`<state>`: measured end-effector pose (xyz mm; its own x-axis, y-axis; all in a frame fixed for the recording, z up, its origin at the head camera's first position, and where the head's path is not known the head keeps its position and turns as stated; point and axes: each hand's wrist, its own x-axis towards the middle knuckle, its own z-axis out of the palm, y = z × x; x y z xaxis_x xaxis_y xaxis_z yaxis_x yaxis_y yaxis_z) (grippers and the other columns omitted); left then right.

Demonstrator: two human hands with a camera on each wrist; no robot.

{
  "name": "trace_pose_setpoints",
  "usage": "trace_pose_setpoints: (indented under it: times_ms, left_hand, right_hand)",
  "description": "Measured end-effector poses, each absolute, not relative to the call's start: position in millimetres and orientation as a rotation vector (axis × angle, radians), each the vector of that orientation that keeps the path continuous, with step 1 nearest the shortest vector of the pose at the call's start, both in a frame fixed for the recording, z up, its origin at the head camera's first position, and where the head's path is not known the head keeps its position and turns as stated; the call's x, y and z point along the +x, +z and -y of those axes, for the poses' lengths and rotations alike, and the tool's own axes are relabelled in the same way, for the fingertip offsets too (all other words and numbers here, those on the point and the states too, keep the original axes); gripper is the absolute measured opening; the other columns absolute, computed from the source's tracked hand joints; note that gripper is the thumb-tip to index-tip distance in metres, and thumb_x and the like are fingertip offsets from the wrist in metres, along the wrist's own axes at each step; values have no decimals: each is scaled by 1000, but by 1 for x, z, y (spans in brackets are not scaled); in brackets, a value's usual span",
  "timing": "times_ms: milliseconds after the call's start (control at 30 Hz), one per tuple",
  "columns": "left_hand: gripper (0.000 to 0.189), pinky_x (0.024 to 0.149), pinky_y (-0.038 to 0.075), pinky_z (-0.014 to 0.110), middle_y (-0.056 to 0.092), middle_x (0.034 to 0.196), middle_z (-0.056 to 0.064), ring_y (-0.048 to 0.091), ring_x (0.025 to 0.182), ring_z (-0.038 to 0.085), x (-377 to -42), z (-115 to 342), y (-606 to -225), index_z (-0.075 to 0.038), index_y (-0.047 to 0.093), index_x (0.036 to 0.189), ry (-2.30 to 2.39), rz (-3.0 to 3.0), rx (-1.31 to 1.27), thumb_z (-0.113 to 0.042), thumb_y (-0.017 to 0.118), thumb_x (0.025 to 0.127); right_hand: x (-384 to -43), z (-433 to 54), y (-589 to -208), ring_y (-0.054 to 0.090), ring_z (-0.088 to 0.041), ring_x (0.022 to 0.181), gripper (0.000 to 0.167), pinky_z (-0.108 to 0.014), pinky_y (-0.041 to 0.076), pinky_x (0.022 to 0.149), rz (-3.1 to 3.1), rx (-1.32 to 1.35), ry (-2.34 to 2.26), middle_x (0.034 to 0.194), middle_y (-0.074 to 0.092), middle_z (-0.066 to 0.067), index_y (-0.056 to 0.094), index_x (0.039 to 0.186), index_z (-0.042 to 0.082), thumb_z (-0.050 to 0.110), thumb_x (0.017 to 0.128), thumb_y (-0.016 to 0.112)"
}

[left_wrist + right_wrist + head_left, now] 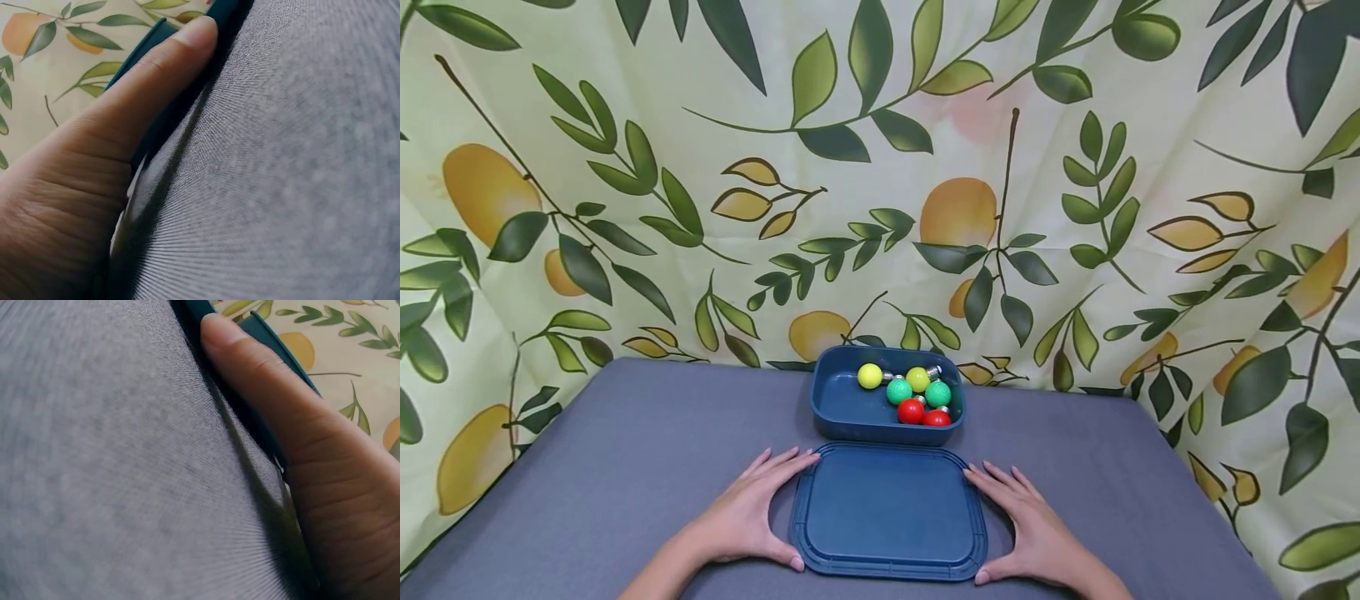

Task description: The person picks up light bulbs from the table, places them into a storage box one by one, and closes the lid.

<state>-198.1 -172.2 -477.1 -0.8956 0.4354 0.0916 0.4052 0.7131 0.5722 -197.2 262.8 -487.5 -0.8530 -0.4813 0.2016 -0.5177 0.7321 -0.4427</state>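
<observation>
A dark blue rectangular lid (891,510) with a ridged rim lies flat on the grey cloth. My left hand (752,512) is at its left side, index fingertip by the far corner and thumb tip by the near corner. Mirroring it on the right side is my right hand (1033,529), thumb and index finger spread along the lid's edge. Both hands have fairly straight fingers. In the left wrist view the thumb (159,65) lies against the blue edge; the right wrist view shows the other thumb (262,369) likewise.
Just behind the lid stands a dark blue open box (842,421). Inside its right half are small bulbs with metal screw bases: two yellow (870,376), two green (898,391) and two red (911,410). A leaf-and-fruit patterned curtain (865,183) hangs behind the grey-covered table (700,425).
</observation>
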Motion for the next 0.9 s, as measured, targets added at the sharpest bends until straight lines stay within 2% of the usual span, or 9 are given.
trace_pose_setpoints:
  times_ms: [100,167,300,400,567,633,667,767,900]
  left_hand:
    - [117,113,25,76,47,158,2,37,148,42,-199,173,-477,-38,40,154,1008,-2852,729,-77,85,53]
    - [115,114,25,74,46,158,1,38,148,41,-199,174,-478,-37,39,155,1071,-2825,750,-72,87,56]
    - [100,108,25,80,42,162,0,30,148,54,-198,175,-476,-41,35,156,1189,-2735,710,-56,85,71]
    - [94,106,24,83,38,164,1,23,147,61,-196,176,-474,-41,32,158,1239,-2690,676,-48,79,77]
    - [87,104,25,84,35,165,6,26,145,62,-192,173,-473,-33,28,161,1256,-2704,692,-47,70,86]
    - [81,108,23,81,33,166,6,28,146,58,-189,169,-473,-28,26,162,1282,-2712,715,-44,64,92]
    - [78,111,22,78,32,166,6,29,147,56,-188,167,-474,-27,24,162,1303,-2717,725,-41,62,95]
    - [70,127,11,45,31,166,9,31,151,44,-183,159,-475,-25,20,163,1377,-2741,750,-32,53,102]
    - [67,115,2,2,34,164,17,31,154,25,-179,151,-477,-27,16,164,1467,-2781,763,-23,48,105]
  right_hand:
    - [-197,-264,-489,44,-42,141,109,0,-11,111,2815,850,776,155,51,0,43,154,32,75,62,82]
    - [-196,-265,-489,46,-40,140,107,0,-7,112,2786,869,798,155,52,-2,43,155,30,72,64,82]
    - [-193,-265,-487,50,-32,140,95,-23,21,119,2768,834,843,155,52,-3,43,155,30,63,74,81]
    - [-191,-263,-485,52,-31,138,87,-44,36,110,2793,779,846,155,51,-1,42,155,34,57,79,78]
    - [-187,-256,-483,54,-34,136,76,-67,42,104,2813,723,868,156,50,0,39,156,32,49,89,70]
    - [-185,-252,-483,54,-32,137,68,-63,45,104,2818,695,909,157,48,1,37,158,31,40,96,64]
    - [-183,-249,-483,53,-32,138,65,-61,46,104,2822,678,933,158,47,1,35,158,31,36,99,60]
    - [-178,-241,-482,50,-30,140,59,-53,47,106,2828,615,991,161,42,2,30,160,28,29,105,49]
    - [-175,-234,-479,47,-32,142,56,-50,45,108,2801,550,1023,162,40,-2,28,161,23,25,107,43]
